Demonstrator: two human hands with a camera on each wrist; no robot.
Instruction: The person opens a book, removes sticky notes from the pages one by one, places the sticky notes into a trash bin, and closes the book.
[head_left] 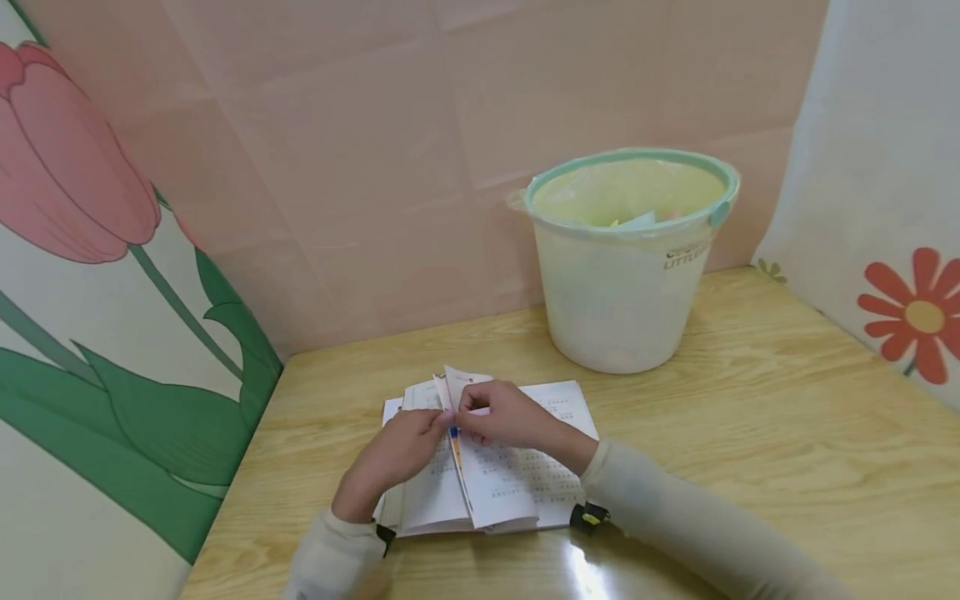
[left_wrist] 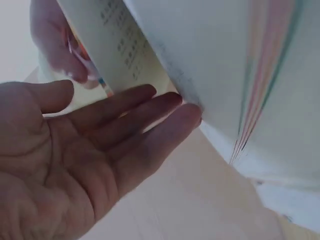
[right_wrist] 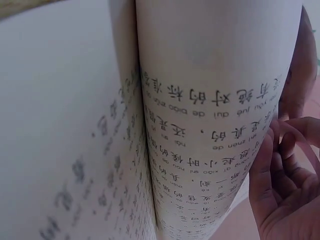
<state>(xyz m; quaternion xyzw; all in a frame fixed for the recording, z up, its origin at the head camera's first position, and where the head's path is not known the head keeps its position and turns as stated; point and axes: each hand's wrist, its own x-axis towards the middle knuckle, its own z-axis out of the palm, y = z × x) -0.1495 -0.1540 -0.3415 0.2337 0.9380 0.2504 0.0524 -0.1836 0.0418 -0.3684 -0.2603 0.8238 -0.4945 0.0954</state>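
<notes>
An open book [head_left: 510, 492] with printed text lies on the table, some of its pages raised in the middle. My right hand [head_left: 510, 414] is over the right-hand page and pinches a thin pink strip [right_wrist: 299, 141] beside a page edge. Left of the raised pages, my left hand [head_left: 397, 450] meets the right fingertips with its thumb side. In the left wrist view, the left hand's fingers [left_wrist: 145, 127] are nearly straight, their tips against the book's pages [left_wrist: 200, 60]. A curved page with large characters [right_wrist: 215, 100] fills much of the right wrist view.
A pale bucket [head_left: 618, 292] with a green rim and a clear liner stands at the back right, with scraps inside. The wooden table [head_left: 787, 433] meets a pink backdrop [head_left: 360, 167] behind and flower-printed sheets on both sides.
</notes>
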